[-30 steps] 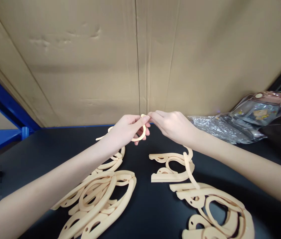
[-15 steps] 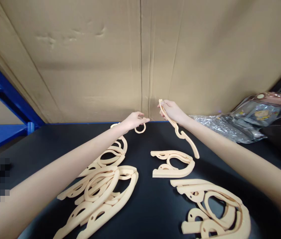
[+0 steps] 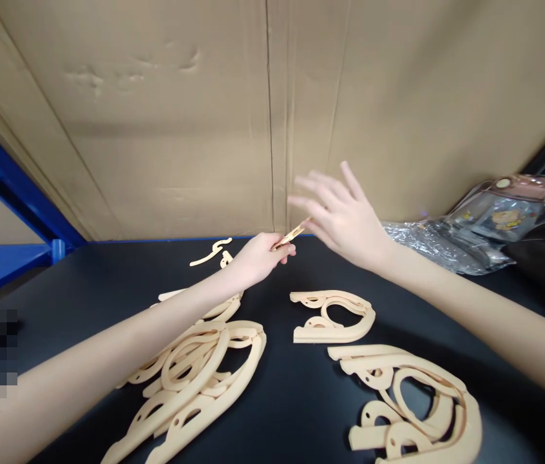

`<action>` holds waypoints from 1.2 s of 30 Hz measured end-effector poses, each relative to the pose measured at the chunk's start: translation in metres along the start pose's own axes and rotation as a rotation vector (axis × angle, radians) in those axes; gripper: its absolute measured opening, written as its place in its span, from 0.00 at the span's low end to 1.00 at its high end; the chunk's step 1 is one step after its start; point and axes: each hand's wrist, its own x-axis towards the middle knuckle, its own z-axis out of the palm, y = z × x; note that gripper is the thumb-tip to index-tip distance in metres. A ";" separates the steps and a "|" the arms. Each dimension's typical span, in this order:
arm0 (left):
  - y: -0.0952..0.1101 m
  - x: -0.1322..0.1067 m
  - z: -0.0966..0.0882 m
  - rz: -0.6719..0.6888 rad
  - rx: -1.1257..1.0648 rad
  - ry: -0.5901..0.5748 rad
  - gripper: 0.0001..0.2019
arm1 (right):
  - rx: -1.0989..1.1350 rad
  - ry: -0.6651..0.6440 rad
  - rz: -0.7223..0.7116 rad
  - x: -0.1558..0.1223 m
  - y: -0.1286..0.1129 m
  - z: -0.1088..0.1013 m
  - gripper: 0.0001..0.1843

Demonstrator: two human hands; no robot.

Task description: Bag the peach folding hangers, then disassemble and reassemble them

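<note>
My left hand point(image 3: 259, 256) is closed in a pinch on a small beige cut-out piece point(image 3: 292, 234), held edge-on just above the black table point(image 3: 282, 399) near its far edge. My right hand point(image 3: 343, 216) hovers just right of that piece with fingers spread and nothing in them. A thin curved beige strip point(image 3: 210, 253) lies on the table behind my left hand. Under my left forearm is a pile of beige horseshoe-shaped pieces point(image 3: 195, 374). One such piece point(image 3: 333, 317) lies alone in the middle, and another pile point(image 3: 412, 403) sits at the near right.
A cardboard wall point(image 3: 263, 116) stands right behind the table's far edge. Crumpled clear plastic bags with packaged items point(image 3: 470, 235) lie at the back right. A blue metal rack frame point(image 3: 6, 212) runs along the left side.
My right hand has let go of the long curved strip and spread its fingers. My left hand, which held a ring, now pinches a small piece; a thin strip now lies behind it.
</note>
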 end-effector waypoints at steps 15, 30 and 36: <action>0.020 0.003 0.025 0.192 0.316 0.274 0.12 | 0.080 -0.186 0.381 0.009 -0.009 0.034 0.12; -0.058 0.010 -0.110 0.184 0.917 0.314 0.15 | -0.136 -0.298 0.395 -0.045 0.067 0.046 0.17; -0.039 -0.018 -0.073 0.325 0.874 0.325 0.21 | 0.344 -0.586 0.029 -0.062 0.024 0.020 0.19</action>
